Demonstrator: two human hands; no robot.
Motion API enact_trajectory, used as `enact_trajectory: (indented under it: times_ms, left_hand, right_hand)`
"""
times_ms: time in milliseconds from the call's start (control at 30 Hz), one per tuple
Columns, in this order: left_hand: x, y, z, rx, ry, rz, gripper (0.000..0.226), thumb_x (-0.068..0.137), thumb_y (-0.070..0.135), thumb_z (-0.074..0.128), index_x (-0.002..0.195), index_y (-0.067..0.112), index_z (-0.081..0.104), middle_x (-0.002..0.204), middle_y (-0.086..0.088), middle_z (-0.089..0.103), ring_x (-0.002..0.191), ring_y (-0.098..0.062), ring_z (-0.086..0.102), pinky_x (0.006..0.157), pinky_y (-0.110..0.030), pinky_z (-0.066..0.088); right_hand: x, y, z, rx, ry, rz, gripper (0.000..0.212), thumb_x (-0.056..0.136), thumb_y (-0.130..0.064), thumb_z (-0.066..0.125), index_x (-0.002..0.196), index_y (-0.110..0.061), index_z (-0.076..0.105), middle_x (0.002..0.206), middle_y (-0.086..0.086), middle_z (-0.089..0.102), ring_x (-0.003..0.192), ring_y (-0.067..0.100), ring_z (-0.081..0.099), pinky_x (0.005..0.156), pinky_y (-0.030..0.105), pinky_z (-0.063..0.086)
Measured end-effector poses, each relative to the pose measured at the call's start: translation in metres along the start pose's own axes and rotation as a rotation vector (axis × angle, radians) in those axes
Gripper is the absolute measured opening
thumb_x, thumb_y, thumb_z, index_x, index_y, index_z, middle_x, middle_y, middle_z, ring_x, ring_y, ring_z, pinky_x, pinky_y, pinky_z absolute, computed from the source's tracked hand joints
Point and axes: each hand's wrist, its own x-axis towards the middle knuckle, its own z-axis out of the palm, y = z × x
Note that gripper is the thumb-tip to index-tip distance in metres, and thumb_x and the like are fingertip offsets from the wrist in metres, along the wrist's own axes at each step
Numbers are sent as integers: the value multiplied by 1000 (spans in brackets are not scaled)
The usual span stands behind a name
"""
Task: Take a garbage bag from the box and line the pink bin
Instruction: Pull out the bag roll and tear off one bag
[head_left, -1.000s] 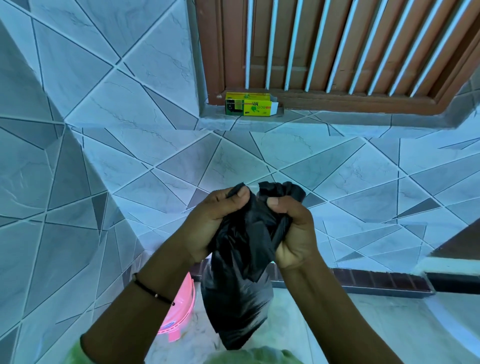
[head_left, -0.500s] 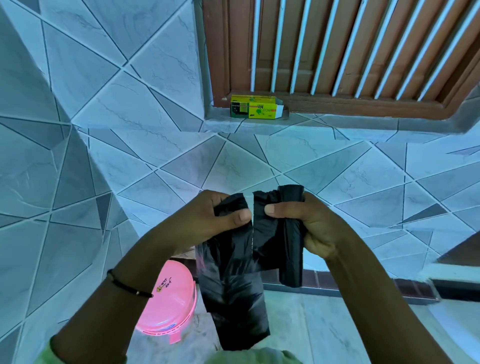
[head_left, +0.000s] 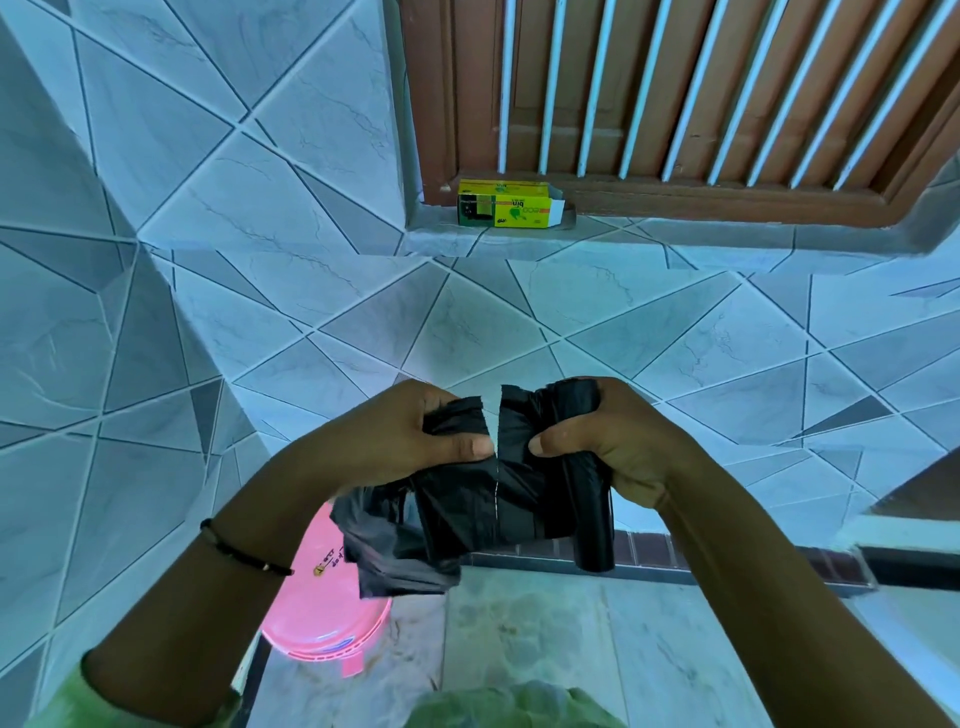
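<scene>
I hold a strip of black garbage bags at chest height in front of the tiled wall. My left hand (head_left: 410, 441) grips the loose black bag (head_left: 415, 525), which hangs crumpled below it. My right hand (head_left: 597, 441) grips the black roll (head_left: 592, 504). A perforated seam runs between my thumbs and is split open at its top. The pink bin (head_left: 322, 608) stands on the floor below my left forearm with its lid shut, partly hidden by the bag. The yellow-green bag box (head_left: 506, 203) lies on the window ledge, its right end flap open.
A wooden window frame (head_left: 675, 197) with white bars rises above the ledge. Blue-grey tiled walls meet in a corner on the left. A dark brick-pattern border (head_left: 649, 551) runs along the wall base above the pale floor tiles.
The bunched bag has been spread flat between my hands, and my hands moved apart. The seam between bag and roll now shows a tear at its top. The camera tilted down, showing more of the pink bin.
</scene>
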Motion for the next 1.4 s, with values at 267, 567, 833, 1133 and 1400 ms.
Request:
enact_trajectory:
  times_ms: [267,567,833,1133,1400]
  left_hand:
    - [2,0,7,131,72,78,33,75,41,67,77,8,67,65,-7,64,59,-7,55,60,-22,42]
    - [8,-3,4,272,103,80,36,81,37,67,69,5,59,56,2,47,51,-5,41,56,-25,33]
    - [6,3,16,218,-30,-13,27,73,33,77,52,31,59,46,17,58,44,5,51,48,-8,36]
    - [7,6,15,54,-51,-59,13,73,25,76,64,30,68,61,14,70,59,1,65,61,-12,47]
    - [8,7,12,-79,35,-67,14,74,24,74,60,23,71,61,5,70,63,-12,65,67,-21,50]
  right_hand:
    - [-1,-2,-6,-21,65,-7,19,64,18,68,82,13,64,71,15,65,66,28,64,68,38,57]
    - [0,-5,-11,-49,164,-26,23,63,18,70,84,12,64,79,18,65,74,31,64,76,44,56]
    - [2,-6,-12,-109,139,-56,22,64,16,70,72,-4,68,67,5,69,69,26,65,76,39,55]
    - [3,-16,-11,-212,194,-47,20,61,13,71,77,3,63,72,14,55,67,25,56,67,37,47]
    - [0,-20,-13,-136,273,-80,30,64,14,69,91,20,57,77,17,59,69,27,59,72,44,54]
